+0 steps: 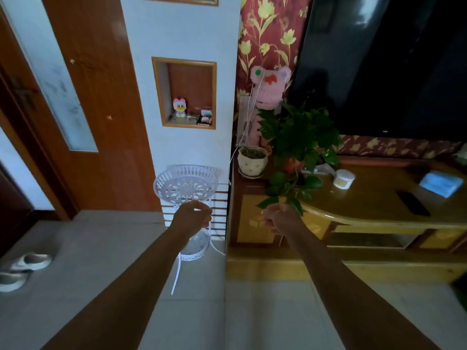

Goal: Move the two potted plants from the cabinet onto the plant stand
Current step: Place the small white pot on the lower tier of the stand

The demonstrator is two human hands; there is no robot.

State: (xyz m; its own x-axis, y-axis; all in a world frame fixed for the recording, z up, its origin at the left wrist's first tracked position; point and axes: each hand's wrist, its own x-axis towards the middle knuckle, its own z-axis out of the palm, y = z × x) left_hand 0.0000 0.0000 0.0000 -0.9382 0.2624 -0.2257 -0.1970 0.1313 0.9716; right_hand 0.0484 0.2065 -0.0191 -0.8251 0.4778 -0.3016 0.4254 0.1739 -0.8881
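Observation:
Two potted plants stand on the left end of the wooden cabinet (374, 198). One is a small cream pot (252, 161) with bare stems; the other is a leafy green plant in a red pot (298, 137), its vines trailing over the cabinet edge. To the left of the cabinet stands the white plant stand (185, 184), whose round top tray holds nothing. My left hand (193, 215) hovers in front of the stand below its top tray, fingers loosely curled, holding nothing. In front of the cabinet's corner, my right hand (279, 217) is curled just under the trailing leaves, holding nothing.
A white jar (343, 178), a dark phone (413, 203) and a blue packet (441, 184) lie on the cabinet. A large black TV (391, 66) hangs above it. A wooden door (88, 97) is at left, with shoes (22, 269) on the floor.

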